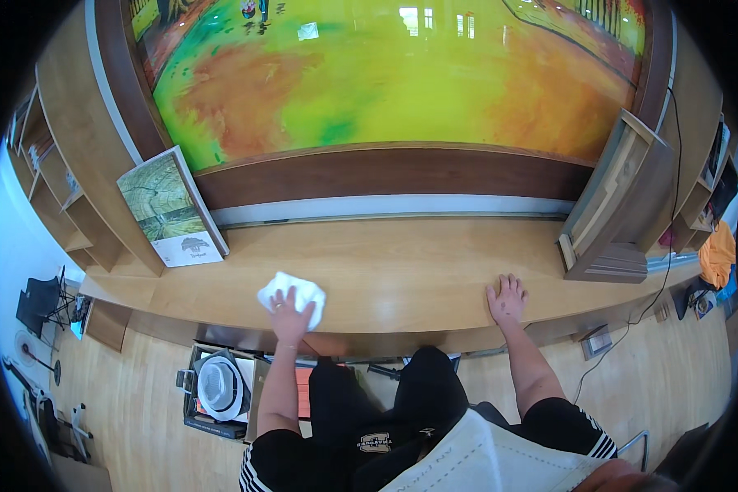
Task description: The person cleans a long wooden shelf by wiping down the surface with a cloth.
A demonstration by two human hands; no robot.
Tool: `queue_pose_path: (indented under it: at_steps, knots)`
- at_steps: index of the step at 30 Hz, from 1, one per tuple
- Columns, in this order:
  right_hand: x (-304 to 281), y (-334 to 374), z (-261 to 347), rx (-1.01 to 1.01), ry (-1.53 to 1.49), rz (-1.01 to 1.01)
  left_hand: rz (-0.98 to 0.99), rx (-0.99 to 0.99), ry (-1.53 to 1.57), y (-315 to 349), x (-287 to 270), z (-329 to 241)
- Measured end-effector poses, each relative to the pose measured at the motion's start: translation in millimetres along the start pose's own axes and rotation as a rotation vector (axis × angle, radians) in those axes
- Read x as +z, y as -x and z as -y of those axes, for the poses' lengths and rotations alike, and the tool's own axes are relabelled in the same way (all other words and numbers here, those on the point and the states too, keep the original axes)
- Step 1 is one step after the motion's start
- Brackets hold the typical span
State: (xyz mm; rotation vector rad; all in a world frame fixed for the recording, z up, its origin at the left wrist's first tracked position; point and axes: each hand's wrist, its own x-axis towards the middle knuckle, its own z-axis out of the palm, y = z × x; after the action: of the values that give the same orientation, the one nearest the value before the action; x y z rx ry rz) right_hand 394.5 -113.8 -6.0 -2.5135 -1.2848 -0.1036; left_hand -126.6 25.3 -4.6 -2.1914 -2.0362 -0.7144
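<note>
On the light wooden desktop point(385, 271), a crumpled white cloth point(305, 293) lies under my left hand point(287, 318). That hand grips and presses the cloth from above, with the thumb to its right and a ring on one finger. My right hand point(507, 302) rests palm down near the front edge, fingers spread and nothing in it. A large framed picture point(369, 90) in glossy yellow, green and orange stands behind the desktop.
A book or boxed panel point(168, 209) with a tree-ring cover leans at the left. Brown frames point(611, 205) lean at the right, beside a hanging black cable point(675, 180). Below the desk is an open box point(221, 389) holding a round white item. Shelves flank both sides.
</note>
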Motion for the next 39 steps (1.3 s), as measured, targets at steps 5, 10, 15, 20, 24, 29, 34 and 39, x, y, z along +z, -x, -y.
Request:
queue_pose_path:
  at_steps: [5,10,15,20,24,29,34,39]
  knots:
    - [2.8,0.8,-2.1,0.001,0.014,-0.002,-0.018,-0.143,-0.044,-7.5,-1.6,7.9]
    - [3.1,1.5,-0.9,0.006,0.027,-0.003,-0.013,-0.184,-0.081,-0.2,9.0,-43.1]
    - [4.5,1.6,-1.6,0.005,0.017,0.000,0.100,-0.009,-0.011,16.4,12.3,-131.9]
    - [0.0,0.0,-0.9,0.002,0.019,-0.009,0.215,0.177,0.057,35.3,28.1,-213.2]
    - [0.6,-1.7,-3.7,-0.007,0.024,-0.003,0.358,0.269,0.365,44.0,33.7,-243.9]
    - [-8.8,-0.6,23.0,-0.013,-0.243,0.139,0.246,0.143,0.507,23.2,37.3,-183.7]
    - [8.9,37.8,110.1,-0.453,-0.320,0.037,0.074,-0.131,0.199,7.7,28.9,-97.4]
    - [13.3,73.9,191.3,-0.534,-0.203,0.215,0.019,-0.101,0.053,13.8,21.4,-83.4]
